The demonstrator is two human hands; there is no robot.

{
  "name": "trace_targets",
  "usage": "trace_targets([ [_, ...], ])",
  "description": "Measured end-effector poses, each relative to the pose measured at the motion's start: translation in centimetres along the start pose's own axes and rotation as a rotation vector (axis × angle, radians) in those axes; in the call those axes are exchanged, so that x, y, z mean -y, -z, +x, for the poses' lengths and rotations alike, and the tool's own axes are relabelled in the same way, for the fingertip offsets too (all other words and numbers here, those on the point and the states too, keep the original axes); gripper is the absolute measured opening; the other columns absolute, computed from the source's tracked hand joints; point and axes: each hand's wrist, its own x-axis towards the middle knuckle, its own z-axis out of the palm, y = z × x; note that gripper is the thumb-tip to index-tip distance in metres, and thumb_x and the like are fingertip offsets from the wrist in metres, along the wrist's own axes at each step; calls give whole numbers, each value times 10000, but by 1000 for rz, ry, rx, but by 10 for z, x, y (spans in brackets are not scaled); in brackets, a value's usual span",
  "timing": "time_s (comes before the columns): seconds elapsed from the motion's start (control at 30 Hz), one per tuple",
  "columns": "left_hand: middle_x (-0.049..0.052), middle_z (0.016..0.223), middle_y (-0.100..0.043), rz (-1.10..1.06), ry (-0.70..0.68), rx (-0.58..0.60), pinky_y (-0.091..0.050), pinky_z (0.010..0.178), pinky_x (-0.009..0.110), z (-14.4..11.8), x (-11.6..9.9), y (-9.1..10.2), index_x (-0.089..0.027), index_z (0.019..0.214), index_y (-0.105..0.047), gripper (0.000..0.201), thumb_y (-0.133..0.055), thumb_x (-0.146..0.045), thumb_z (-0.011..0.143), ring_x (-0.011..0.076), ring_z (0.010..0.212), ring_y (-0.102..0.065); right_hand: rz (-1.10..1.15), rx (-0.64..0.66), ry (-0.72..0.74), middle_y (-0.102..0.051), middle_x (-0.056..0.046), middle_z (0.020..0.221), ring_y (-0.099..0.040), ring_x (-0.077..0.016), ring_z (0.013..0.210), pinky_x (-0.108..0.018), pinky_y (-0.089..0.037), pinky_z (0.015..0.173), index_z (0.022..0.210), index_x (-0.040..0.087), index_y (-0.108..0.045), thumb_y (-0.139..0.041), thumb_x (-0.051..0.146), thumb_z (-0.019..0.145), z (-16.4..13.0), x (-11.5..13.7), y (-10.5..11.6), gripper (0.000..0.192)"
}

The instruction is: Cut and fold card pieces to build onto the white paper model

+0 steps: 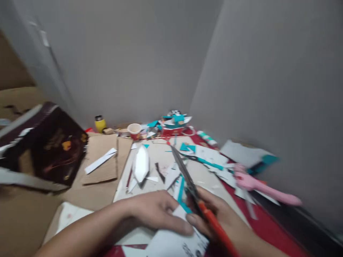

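- One white paper sheet is pinched in the left grip, under the thumb, in the foreground.
- One pair of scissors is enclosed by the right grip, fingers curled.
- One cup and one yellow bottle are seen beyond.

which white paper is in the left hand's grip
The sheet with black print, at the picture's bottom: the left hand has its thumb across it. The narrow white strip lies apart, on cardboard.

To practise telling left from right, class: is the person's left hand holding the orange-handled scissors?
No, the right hand holds the orange-handled scissors, while the left hand holds white paper.
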Motion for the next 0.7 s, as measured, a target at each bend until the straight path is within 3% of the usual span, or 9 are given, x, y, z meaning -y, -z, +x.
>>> trace_targets([
  [0.03,-27,513,-584,-128,16,-60,-373,464,189,2,0,4,-170,621,-711,215,-717,-351,736,85,446,-450,8,-14,9,-569,7,678,-545,-153,603,-243,-467,539,785,204,-570,-728,386,719,1,3,1,250],
  [0.1,-2,520,-588,-380,5,-264,-351,434,171,10,0,15,-142,636,-706,325,-672,-431,781,76,444,-458,36,-211,44,-554,16,712,-528,-138,612,-235,-452,548,838,205,-536,-686,414,764,6,5,6,268],
  [0.17,16,564,-615,-498,-53,-362,-392,454,174,18,0,21,-133,700,-708,303,-649,-410,808,83,463,-503,67,-481,116,-545,15,752,-527,-138,648,-246,-456,595,860,204,-521,-692,434,761,11,3,13,303],
  [0.23,36,588,-638,-446,-64,-329,-441,489,191,23,1,19,-120,745,-705,242,-672,-353,799,97,489,-548,99,-683,175,-539,10,787,-528,-144,688,-262,-458,645,870,204,-519,-701,450,755,16,-1,19,327],
  [0.3,75,648,-673,-316,-20,-232,-473,520,209,22,2,8,-102,789,-705,231,-723,-330,761,124,545,-604,133,-774,198,-539,5,817,-531,-148,718,-270,-456,672,881,208,-518,-698,454,767,17,-5,20,326],
  [0.37,133,812,-706,-244,4,-162,-500,543,236,20,4,-5,-95,864,-700,320,-759,-373,719,166,636,-654,174,-761,194,-556,-1,837,-550,-155,739,-272,-465,682,898,214,-513,-696,445,777,17,-8,18,319],
  [0.43,158,904,-705,-256,-14,-181,-516,545,266,18,4,-13,-104,943,-682,431,-730,-471,722,184,649,-666,212,-671,169,-588,-9,839,-583,-169,739,-281,-487,673,912,218,-508,-699,440,775,14,-8,13,323],
  [0.53,123,780,-710,-266,-83,-349,-527,585,286,16,0,-11,-103,951,-674,451,-665,-515,769,179,611,-656,236,-514,111,-627,-13,791,-617,-182,657,-290,-510,600,906,220,-506,-714,451,751,10,-6,6,347],
  [0.7,18,495,-583,-383,-230,-544,-387,419,194,19,-3,-1,-97,663,-652,407,-701,-493,743,89,407,-494,325,-306,-39,-640,-11,738,-608,-169,542,-283,-500,502,918,229,-497,-720,482,733,8,-10,-5,384],
])
